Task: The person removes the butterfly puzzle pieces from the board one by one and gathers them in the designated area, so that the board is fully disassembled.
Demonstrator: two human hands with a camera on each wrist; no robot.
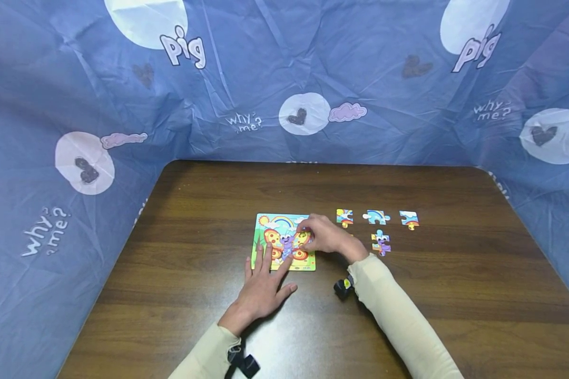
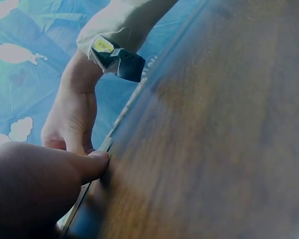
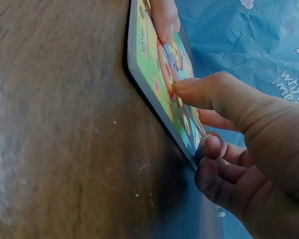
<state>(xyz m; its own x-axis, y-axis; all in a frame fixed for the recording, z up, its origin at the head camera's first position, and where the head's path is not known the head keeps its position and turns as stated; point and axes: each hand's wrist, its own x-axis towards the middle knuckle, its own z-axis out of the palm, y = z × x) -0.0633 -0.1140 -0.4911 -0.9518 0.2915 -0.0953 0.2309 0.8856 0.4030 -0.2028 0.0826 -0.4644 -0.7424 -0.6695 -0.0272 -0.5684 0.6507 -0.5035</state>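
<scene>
A butterfly jigsaw puzzle board, with a rainbow and a sun on it, lies flat on the table. My left hand is spread with straight fingers, its fingertips resting on the board's lower part. The thumb shows in the left wrist view. On the board's right side my right hand pinches a puzzle piece with a yellow and red wing between thumb and fingers. In the right wrist view the right thumb presses at the wing picture, with the other fingers curled at the far edge.
Right of the board lie loose puzzle pieces: a sun piece, a rainbow piece, a cloud piece and a purple face piece. Another is mostly hidden by the right hand. Blue printed cloth surrounds the brown wooden table.
</scene>
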